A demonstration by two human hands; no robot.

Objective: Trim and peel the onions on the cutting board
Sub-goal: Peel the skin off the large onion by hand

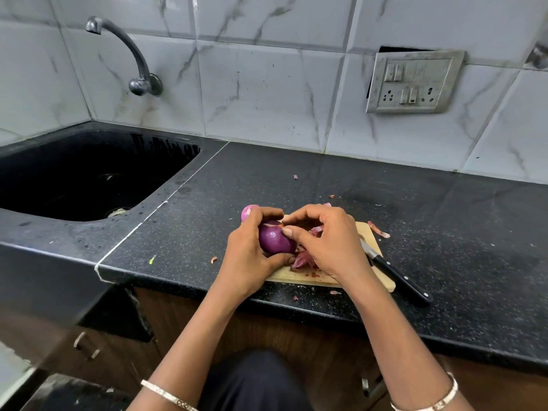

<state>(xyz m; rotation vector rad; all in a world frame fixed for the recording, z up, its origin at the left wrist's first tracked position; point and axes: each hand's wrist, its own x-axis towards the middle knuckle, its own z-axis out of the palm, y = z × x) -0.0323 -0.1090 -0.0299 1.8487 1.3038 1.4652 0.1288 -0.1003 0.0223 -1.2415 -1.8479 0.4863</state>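
1. The left hand point(249, 256) cups a purple onion point(275, 240) from below and behind, its fingers closed around it. It holds the onion just above the near-left part of the cutting board point(353, 277), probably so that loosened skin drops onto the wood and not the worktop point(444, 232).

2. The right hand point(323, 241) is closed in a pinch at the top of the onion, thumb pressed on the shiny surface and fingertips at a pale strip of skin near the upper end. This looks like the peeling step, with the left hand steadying the bulb against the pull.

3. A second onion point(249, 212), paler and pink, peeks out behind the left hand's knuckles at the board's far-left corner, kept out of the way; whether it rests on the board or the worktop is hidden.

4. Peeled scraps point(304, 259) pile on the board under the right hand, and a few bits lie scattered on the worktop around it.

5. The knife point(397, 274) lies put down on the board's right side, its black handle overhanging toward the front edge, within reach of the right hand for the next trim.
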